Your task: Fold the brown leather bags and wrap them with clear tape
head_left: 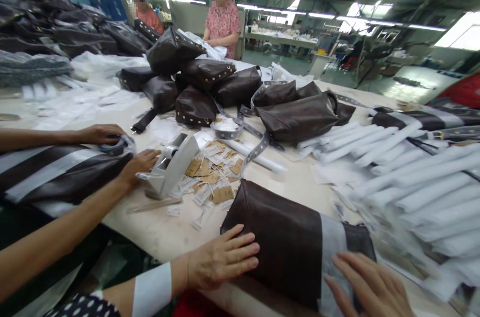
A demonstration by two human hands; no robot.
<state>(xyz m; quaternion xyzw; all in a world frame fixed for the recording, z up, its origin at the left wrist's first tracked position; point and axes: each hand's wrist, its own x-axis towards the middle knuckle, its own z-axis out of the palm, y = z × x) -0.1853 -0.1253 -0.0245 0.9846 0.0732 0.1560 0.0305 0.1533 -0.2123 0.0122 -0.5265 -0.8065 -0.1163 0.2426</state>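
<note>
A dark brown leather bag lies on the table right in front of me, with a pale translucent strip wrapped around it near its right end. My left hand rests flat on the bag's left end, fingers stretched out. On the strip at the right is my right hand, slightly blurred, its fingers spread and touching the wrap. Tan and white paper tags on strings are scattered just beyond the bag. Left of the tags stands a grey tape dispenser.
A co-worker's hands are beside another wrapped bag at left. Brown bags are piled behind the tags. Rolled white wrapping pieces cover the table's right side. Two people, one in a pink patterned shirt, are across the table.
</note>
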